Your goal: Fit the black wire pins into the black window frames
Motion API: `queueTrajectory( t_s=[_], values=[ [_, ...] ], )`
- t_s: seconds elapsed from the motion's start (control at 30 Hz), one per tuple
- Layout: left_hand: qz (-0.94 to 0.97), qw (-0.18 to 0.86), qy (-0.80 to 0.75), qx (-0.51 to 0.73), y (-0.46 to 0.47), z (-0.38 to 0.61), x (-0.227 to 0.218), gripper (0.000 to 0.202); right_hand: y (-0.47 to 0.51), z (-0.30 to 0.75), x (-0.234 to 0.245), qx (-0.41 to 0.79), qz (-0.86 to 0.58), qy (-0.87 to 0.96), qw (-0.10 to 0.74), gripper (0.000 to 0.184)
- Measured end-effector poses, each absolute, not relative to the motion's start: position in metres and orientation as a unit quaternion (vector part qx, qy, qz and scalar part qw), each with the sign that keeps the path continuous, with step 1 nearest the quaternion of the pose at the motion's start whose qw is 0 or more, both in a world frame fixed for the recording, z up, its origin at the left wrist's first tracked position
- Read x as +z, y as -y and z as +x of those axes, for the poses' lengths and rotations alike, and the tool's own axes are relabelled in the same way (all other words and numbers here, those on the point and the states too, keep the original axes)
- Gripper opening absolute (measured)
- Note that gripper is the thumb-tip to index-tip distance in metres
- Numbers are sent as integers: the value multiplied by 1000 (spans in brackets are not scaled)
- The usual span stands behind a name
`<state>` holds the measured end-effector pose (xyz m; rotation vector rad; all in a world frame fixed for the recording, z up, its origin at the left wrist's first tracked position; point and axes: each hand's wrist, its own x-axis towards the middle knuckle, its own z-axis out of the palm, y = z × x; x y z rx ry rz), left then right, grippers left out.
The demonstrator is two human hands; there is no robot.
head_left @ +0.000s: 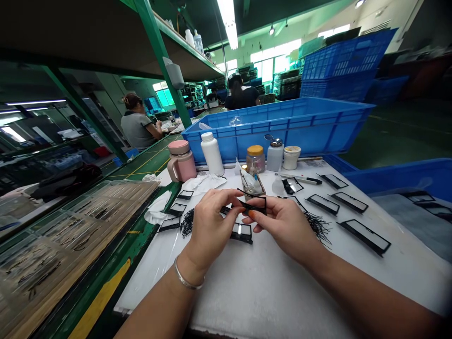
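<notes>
over the white counter (247, 292), a small black frame (257, 207) is pinched at its left end by the left hand (212, 219) and at its right by the right hand (286, 221); its thin bars are best steadied lightly, without any twisting

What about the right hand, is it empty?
No, the right hand pinches a black frame between thumb and fingers.

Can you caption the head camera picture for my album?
Left hand and right hand together hold a small black frame above a white tabletop.
</notes>
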<state>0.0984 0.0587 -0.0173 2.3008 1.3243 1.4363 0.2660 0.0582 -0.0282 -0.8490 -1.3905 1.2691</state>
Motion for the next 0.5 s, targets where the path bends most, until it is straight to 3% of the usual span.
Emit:
queueTrajectory(
  t_s=[0.3,0.5],
  values=[
    [751,94,-445,479,-59,98,-21,25,-57,265,-32,473,-361,615,517,10],
    [769,35,-425,476,-56,101,-16,21,-55,267,-31,457,-368,620,521,7]
  ],
)
